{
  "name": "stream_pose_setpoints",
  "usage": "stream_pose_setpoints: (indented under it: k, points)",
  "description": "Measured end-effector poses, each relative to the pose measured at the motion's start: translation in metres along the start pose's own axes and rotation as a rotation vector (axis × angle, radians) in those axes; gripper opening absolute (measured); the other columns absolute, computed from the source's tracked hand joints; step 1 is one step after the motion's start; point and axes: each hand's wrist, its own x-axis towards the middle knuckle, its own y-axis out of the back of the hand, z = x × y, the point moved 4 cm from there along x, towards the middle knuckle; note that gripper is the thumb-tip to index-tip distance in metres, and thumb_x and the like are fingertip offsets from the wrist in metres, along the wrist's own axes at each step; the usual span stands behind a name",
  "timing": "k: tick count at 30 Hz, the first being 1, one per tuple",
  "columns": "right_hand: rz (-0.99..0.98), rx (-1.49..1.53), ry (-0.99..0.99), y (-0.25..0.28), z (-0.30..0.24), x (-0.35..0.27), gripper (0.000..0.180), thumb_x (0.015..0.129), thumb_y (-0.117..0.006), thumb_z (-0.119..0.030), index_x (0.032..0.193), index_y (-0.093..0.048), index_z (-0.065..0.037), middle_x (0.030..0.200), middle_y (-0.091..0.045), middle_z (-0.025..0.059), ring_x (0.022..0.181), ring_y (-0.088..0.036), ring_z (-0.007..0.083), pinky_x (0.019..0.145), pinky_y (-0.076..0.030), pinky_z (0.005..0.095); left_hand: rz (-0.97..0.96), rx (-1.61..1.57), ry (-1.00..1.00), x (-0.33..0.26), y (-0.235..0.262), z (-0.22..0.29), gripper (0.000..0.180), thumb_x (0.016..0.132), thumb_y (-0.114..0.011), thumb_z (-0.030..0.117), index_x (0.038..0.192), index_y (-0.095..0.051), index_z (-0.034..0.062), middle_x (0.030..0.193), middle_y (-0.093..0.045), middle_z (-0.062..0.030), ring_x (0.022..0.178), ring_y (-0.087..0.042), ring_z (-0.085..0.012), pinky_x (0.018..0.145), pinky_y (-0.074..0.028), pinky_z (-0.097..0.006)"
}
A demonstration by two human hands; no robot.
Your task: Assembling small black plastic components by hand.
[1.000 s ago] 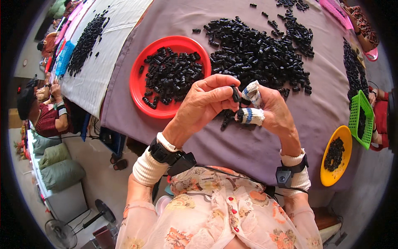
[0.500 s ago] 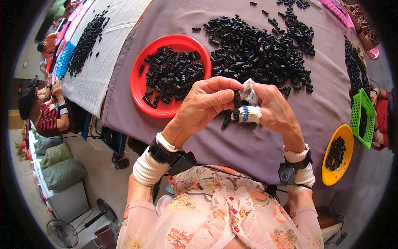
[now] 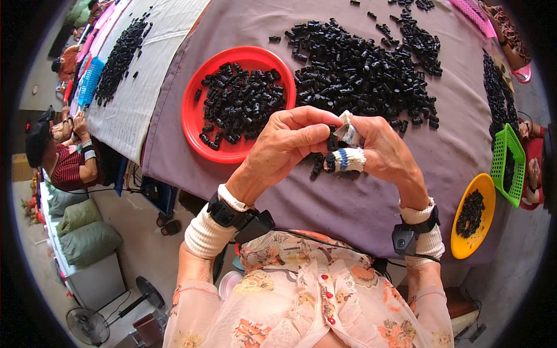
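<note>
My left hand (image 3: 284, 142) is closed, its thumb and forefinger pinching a small black cylindrical plastic part (image 3: 332, 139) upright. From the other side my right hand (image 3: 386, 148) is closed on the same part; its thumb and a finger wear white cloth finger covers (image 3: 348, 159), one striped blue. Between the fingertips much of the part is hidden. Just beyond my hands lies a large heap of similar black parts (image 3: 360, 75). To the left of it, a round red tray (image 3: 190, 124) holds many more of them.
A yellow dish (image 3: 461, 248) with small dark pieces sits at the right edge, beside a green basket (image 3: 496, 168). Another person (image 3: 69, 156) sits at the left by a white-covered table (image 3: 159, 52) bearing more black parts. A fan (image 3: 87, 325) stands on the floor lower left.
My hands stay together in nearly the same place. The black part has shifted slightly between the fingertips, and my right wrist has moved a little to the right.
</note>
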Motion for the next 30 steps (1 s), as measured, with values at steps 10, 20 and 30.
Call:
stream_pose_setpoints:
  k: [10, 20, 30]
  points:
    - [0.016, 0.025, 0.009, -0.003, -0.004, -0.002, 0.037, 0.070, -0.072, -0.033, 0.077, -0.055, -0.001, 0.054, -0.047, 0.0041, 0.050, -0.041, 0.0094, 0.046, -0.037, 0.0280, 0.089, 0.013, -0.023, -0.001, -0.003, 0.000, 0.019, 0.084, -0.059, 0.006, 0.100, -0.059, -0.0042, 0.092, -0.063, -0.0108, 0.077, -0.062, -0.0129, 0.067, -0.055, -0.025]
    - [-0.031, 0.027, 0.031, -0.007, -0.001, -0.004, 0.034, 0.071, -0.070, -0.031, 0.077, -0.056, 0.000, 0.053, -0.044, 0.0034, 0.050, -0.039, 0.0085, 0.046, -0.036, 0.0277, 0.112, 0.103, -0.020, -0.001, -0.005, 0.002, 0.017, 0.083, -0.060, 0.006, 0.098, -0.060, -0.0029, 0.091, -0.063, -0.0098, 0.076, -0.061, -0.0121, 0.066, -0.054, -0.024]
    - [0.019, 0.139, -0.015, 0.001, -0.001, -0.004, 0.038, 0.064, -0.076, -0.033, 0.071, -0.054, -0.003, 0.054, -0.047, 0.0013, 0.050, -0.040, 0.0082, 0.046, -0.036, 0.0261, 0.017, -0.140, 0.003, -0.002, -0.009, -0.003, 0.020, 0.085, -0.057, 0.008, 0.102, -0.058, -0.0018, 0.094, -0.062, -0.0094, 0.080, -0.061, -0.0135, 0.071, -0.054, -0.028]
